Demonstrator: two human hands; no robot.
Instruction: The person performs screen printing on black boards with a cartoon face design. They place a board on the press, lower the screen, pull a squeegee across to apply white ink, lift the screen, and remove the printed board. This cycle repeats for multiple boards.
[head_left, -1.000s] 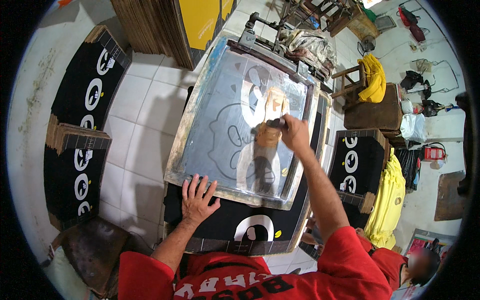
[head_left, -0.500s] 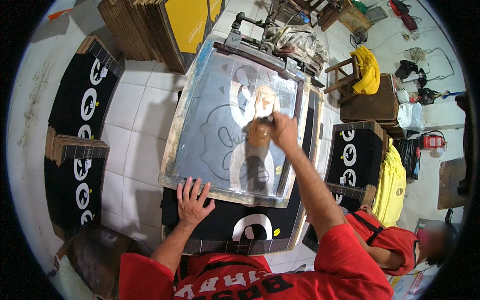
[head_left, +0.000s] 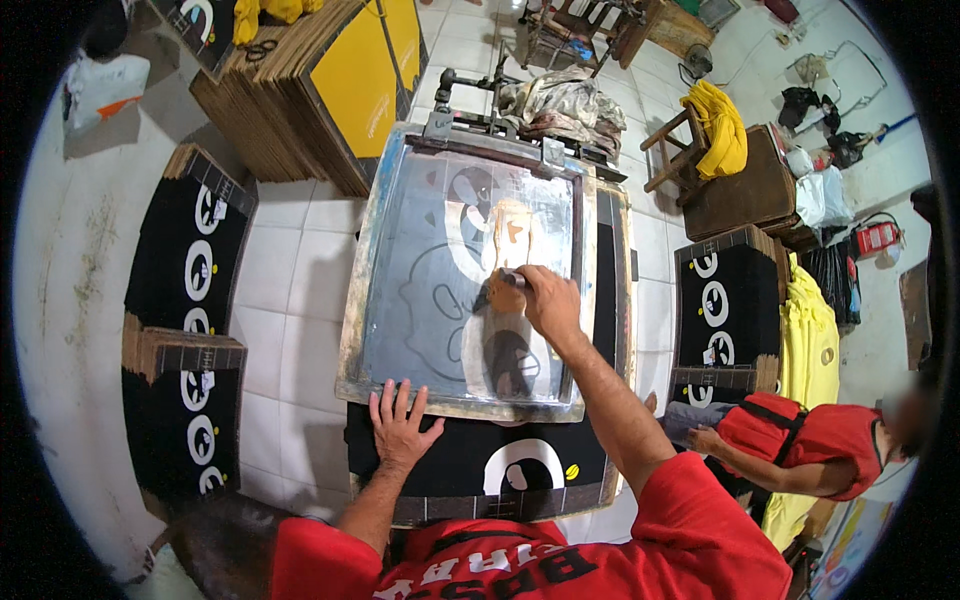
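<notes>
1. Down the left wall we list two stacks of black boards with white rings, standing on tiled floor; behind them, near the far end, a stack with yellow panels.
2. Beyond the screen's far edge, we note metal clamps on its frame and, just behind, a crumpled stained cloth.
3. On the right: wooden stool draped with yellow cloth, fire extinguisher, another black stack, hanging yellow garments. A co-worker in a red top stands near the person's right elbow.
4. At centre, one framed screen lies over a black panel. Brown-orange paint streaks its right half.
5. Left hand: palm down, fingers spread wide, resting at the frame's near left edge, holding nothing.
6. Right hand: closed around a small dark block, whose end meets the paint; forearm slanting up from lower right across the frame's edge.
7. Obscured: we cannot see the block's gripped part. The screen covers much of the panel, a shadow darkens the mesh, and the co-worker's head is blurred.
</notes>
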